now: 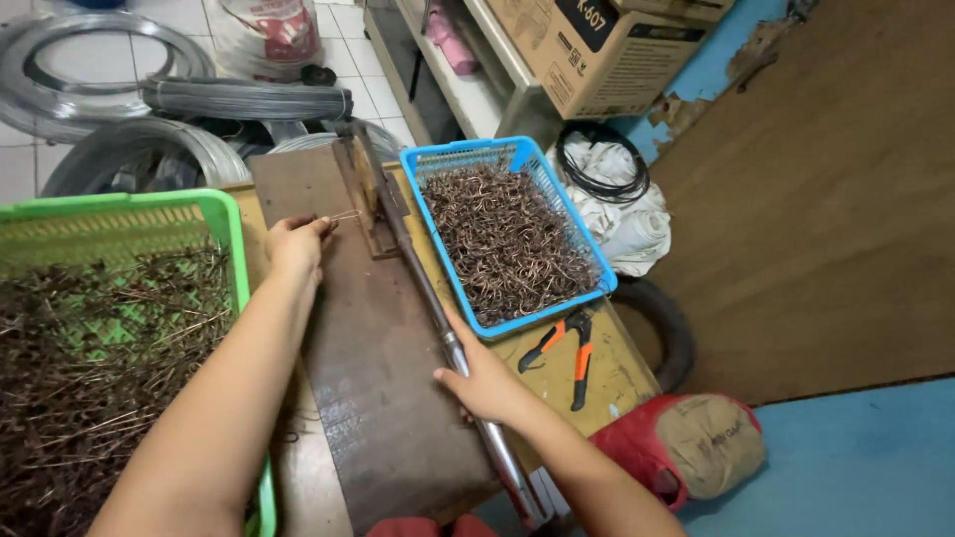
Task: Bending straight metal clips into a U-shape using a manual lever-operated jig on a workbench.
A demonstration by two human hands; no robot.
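A: How much is seen done?

B: The blue basket [587, 261] is heaped with bent, rusty-brown hooks; the green basket [231, 239] is still piled with straight pieces.

A: And the hands?

B: A thin wire piece [345, 215] is pinched by the left hand [295, 244] at the bending jig [370, 204]. The smooth steel lever [430, 303] is clasped by the right hand [482, 383], over the worn board [363, 348].

Up ahead on the shelf sits a brown cardboard box [607, 50] with a black label [587, 20], and far left on the tiles, a white sack with red print [269, 35].
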